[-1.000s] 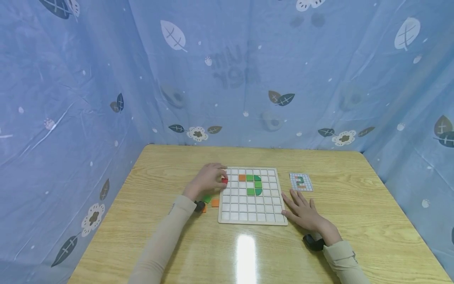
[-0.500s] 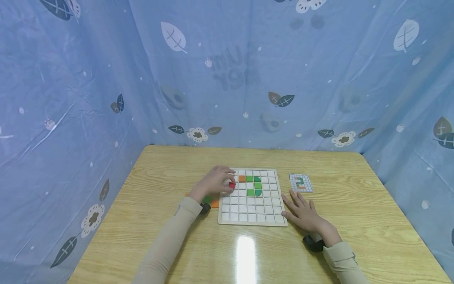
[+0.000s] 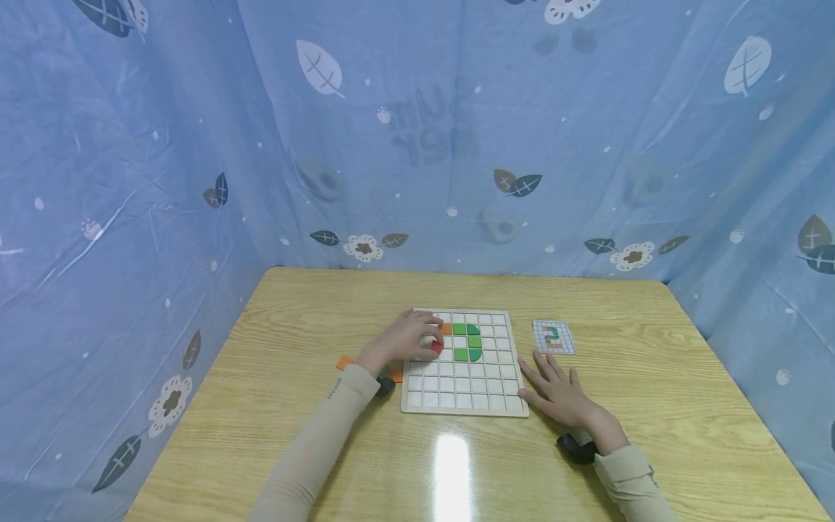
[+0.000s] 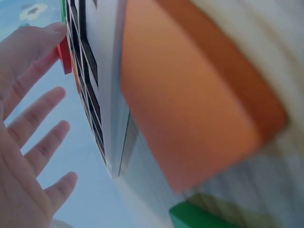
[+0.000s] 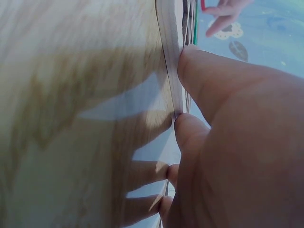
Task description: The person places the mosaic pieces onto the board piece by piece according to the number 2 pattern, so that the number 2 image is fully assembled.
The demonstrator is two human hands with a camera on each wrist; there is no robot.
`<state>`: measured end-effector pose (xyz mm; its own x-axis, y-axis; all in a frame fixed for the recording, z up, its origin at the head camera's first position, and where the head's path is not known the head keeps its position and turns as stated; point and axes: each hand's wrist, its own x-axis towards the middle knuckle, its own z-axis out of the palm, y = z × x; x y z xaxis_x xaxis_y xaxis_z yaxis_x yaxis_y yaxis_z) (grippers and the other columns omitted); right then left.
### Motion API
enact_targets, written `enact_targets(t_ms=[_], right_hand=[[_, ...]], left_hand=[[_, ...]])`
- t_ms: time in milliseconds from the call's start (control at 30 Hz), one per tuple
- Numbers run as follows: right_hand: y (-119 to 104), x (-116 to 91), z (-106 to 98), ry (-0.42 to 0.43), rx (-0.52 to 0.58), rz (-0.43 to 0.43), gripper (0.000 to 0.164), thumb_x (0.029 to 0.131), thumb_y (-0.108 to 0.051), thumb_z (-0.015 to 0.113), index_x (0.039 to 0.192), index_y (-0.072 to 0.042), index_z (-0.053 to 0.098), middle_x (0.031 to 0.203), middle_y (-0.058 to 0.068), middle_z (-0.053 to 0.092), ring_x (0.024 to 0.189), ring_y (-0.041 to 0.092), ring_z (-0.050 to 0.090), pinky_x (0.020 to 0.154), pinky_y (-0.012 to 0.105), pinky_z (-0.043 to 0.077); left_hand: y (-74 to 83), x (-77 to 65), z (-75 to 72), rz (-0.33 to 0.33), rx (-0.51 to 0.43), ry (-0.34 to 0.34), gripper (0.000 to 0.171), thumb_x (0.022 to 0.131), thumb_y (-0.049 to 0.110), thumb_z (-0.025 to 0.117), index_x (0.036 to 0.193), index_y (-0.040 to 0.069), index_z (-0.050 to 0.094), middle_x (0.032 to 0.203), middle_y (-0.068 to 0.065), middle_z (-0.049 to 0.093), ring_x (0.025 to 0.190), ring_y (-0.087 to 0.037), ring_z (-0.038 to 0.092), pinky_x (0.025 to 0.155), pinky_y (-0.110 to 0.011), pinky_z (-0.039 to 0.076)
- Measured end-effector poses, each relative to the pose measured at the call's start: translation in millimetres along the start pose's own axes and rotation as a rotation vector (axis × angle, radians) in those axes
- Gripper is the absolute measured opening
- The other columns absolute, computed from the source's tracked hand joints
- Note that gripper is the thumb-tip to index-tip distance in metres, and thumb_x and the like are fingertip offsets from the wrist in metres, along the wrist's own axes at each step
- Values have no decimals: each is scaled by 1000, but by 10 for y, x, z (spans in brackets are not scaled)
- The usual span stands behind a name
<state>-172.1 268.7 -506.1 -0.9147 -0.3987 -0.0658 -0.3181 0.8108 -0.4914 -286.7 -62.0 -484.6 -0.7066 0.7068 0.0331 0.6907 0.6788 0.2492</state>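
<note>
My left hand [image 3: 406, 339] is over the left part of a white gridded board [image 3: 457, 410], pinching a red tile [image 3: 438, 347] between thumb and index finger. The other fingers are spread in the left wrist view, where the red tile [image 4: 64, 58] shows at the fingertips. On the board, green tiles [image 3: 474, 341] and rounded dark green ones [image 3: 475, 354] form a curve. An orange tile [image 3: 446, 329] at its upper left is close by the left fingertips. My right hand [image 3: 559, 391] rests with straight, spread fingers at the board's right edge; thumb [image 5: 194, 61] touches the rim.
A small card [image 3: 554, 337] with a coloured grid pattern lies right of the board. Left of it are loose tiles: an orange one [image 3: 344, 362], another orange one [image 3: 396, 375] and a green one partly hidden by the left wrist. A patterned blue curtain [image 3: 457, 145] surrounds the wooden table.
My left hand has carried the red tile rightward and slightly nearer, from the board's left edge to just left of the green curve. The right hand has stayed in place.
</note>
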Motion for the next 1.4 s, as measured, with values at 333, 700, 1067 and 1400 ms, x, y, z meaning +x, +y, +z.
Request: enact_targets(t_ms=[333, 700, 1067, 1400], right_hand=[[21, -4, 27, 1, 11, -6, 64, 95, -39, 48, 147, -10, 25, 152, 24, 10, 138, 47, 1, 98, 74, -6], [29, -3, 35, -3, 9, -5, 63, 95, -40, 47, 147, -11, 25, 153, 24, 9, 138, 48, 2, 99, 73, -6], [11, -9, 8, -3, 8, -10, 63, 95, -38, 48, 147, -10, 25, 152, 25, 9, 137, 48, 1, 99, 73, -6], [117, 11, 54, 38, 43, -64, 62, 95, -42, 46, 148, -18, 23, 151, 26, 9, 137, 48, -1, 96, 75, -9]], left_hand=[[17, 7, 29, 1, -6, -12, 21, 83, 36, 66, 102, 29, 67, 138, 1, 47, 135, -25, 33, 113, -55, 14], [23, -20, 32, -24, -11, -20, 24, 82, 38, 68, 104, 28, 67, 139, 1, 46, 134, -25, 33, 112, -55, 15], [52, -43, -3, -146, -19, 77, 32, 74, 52, 70, 93, 26, 69, 137, -1, 49, 133, -26, 34, 110, -58, 16], [87, -44, 2, -191, -6, 76, 36, 72, 55, 71, 89, 24, 69, 137, -2, 49, 136, -27, 31, 111, -58, 17]])
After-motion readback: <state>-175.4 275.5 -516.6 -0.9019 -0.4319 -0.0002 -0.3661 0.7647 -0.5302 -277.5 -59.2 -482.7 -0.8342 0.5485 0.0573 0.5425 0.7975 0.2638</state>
